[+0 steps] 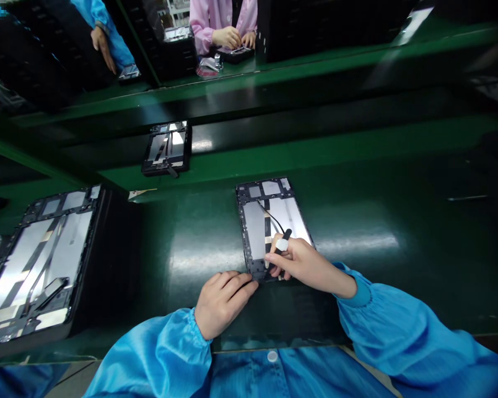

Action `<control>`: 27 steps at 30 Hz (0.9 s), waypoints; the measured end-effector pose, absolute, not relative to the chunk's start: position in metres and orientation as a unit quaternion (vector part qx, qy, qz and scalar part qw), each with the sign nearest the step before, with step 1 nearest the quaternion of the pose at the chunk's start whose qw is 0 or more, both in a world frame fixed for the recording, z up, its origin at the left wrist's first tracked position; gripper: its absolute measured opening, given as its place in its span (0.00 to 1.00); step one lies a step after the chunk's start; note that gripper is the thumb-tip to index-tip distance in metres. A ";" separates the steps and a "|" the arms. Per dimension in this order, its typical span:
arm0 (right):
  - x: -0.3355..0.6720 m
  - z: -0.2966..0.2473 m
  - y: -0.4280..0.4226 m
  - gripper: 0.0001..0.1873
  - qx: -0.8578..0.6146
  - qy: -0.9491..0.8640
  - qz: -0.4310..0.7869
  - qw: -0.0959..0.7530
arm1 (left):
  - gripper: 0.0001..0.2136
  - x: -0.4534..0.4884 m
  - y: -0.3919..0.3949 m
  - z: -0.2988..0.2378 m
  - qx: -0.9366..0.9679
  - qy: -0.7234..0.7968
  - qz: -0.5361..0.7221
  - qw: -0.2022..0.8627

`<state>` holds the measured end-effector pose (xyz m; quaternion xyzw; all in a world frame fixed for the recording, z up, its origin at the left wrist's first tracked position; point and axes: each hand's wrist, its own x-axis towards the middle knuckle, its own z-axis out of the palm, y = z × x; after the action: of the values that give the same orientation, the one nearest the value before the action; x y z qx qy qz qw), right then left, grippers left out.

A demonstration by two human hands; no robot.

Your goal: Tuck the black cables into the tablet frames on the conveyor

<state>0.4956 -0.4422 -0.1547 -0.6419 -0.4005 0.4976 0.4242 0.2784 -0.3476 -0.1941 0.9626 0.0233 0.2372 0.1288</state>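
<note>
An opened tablet housing (255, 221) lies on the green bench before me, its silver inner plate and dark flat cables showing. My right hand (288, 258) is closed around a black pen-like tool (288, 235) with a white band, held over the housing's lower part. The tool's tip is hidden by my fingers. A thin dark cord (271, 214) curves across the silver plate to the tool's upper end; I cannot tell which of the two it belongs to. My left hand (225, 298) rests open, its fingertips at the housing's lower left corner.
A tall stack topped by another opened tablet housing (77, 221) stands at left. Beyond the bench, one more housing (166, 146) lies on the dark belt (240, 132). Across it, a pink-sleeved person's hands (228, 37) work on a device; a blue-sleeved person's hand (103, 48) is further left.
</note>
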 end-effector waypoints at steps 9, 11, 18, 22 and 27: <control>0.496 -0.155 -0.442 0.09 -0.633 -0.399 0.505 0.430 | 0.10 0.278 -0.347 -0.194 0.964 0.026 0.236 0.121; 0.496 -0.155 -0.442 0.09 -0.635 -0.405 0.498 0.430 | 0.10 0.278 -0.348 -0.194 0.964 0.027 0.237 0.121; 0.497 -0.154 -0.442 0.08 -0.635 -0.410 0.495 0.430 | 0.10 0.278 -0.348 -0.193 0.964 0.029 0.236 0.119; 0.497 -0.154 -0.442 0.08 -0.634 -0.411 0.496 0.429 | 0.11 0.279 -0.348 -0.191 0.965 0.027 0.235 0.114; 0.496 -0.157 -0.440 0.09 -0.634 -0.414 0.493 0.428 | 0.14 0.281 -0.346 -0.184 0.975 0.004 0.215 0.056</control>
<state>0.4963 -0.4401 -0.1565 -0.6341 -0.4139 0.4930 0.4284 0.2808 -0.3460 -0.1840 0.9751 0.0040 0.2145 0.0555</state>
